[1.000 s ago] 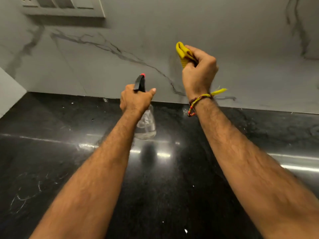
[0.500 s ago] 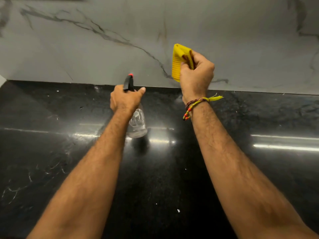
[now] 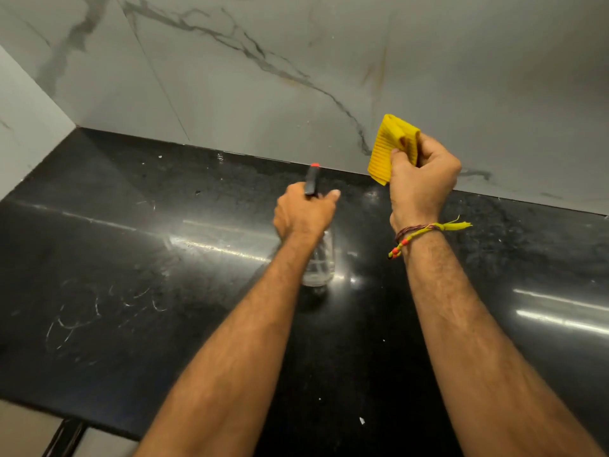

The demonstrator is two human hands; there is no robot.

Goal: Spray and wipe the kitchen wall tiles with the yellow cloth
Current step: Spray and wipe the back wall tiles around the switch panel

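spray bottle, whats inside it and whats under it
The clear spray bottle looks nearly empty; the liquid level cannot be read. Below it lies the black countertop; whether it touches is unclear. The left hand covers its neck and trigger.

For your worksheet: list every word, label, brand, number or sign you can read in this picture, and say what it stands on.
None can be read.
Spray bottle in the left hand: clear body, black head, no label in view.
Yellow cloth in the right hand: plain ribbed weave, no tag.
Wall tiles: only grey veining.
Counter: pale scratches near the left edge, not writing.
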